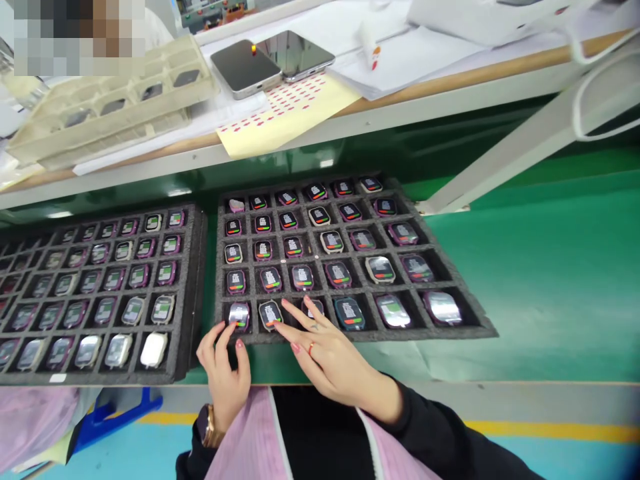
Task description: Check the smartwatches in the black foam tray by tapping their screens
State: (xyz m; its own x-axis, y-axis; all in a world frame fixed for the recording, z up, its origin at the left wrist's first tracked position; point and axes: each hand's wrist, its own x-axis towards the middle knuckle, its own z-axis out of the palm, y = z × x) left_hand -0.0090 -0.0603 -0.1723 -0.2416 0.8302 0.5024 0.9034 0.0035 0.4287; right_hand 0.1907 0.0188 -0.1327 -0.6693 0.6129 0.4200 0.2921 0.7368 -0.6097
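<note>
Two black foam trays hold rows of small square smartwatches with purple or silver cases, many under film with a white label and a red-green strip. My left hand (223, 370) is at the front edge of the right tray (415, 332), its fingertips beside a filmed smartwatch (239, 315). My right hand (325, 347) lies spread across the same front row. Its fingertips rest on or just above a second smartwatch (270, 315) and partly cover a third (313, 308). The left tray (197, 287) stands beside the right one, out of reach of my fingers.
A shelf above holds two smartphones (245, 68), a beige compartment tray (113, 100), a yellow sheet of pink dots (285, 113) and papers (410, 60). A white shelf strut (505, 153) slants down at right. Green matting (530, 287) covers the bench, ending at its front edge (500, 383).
</note>
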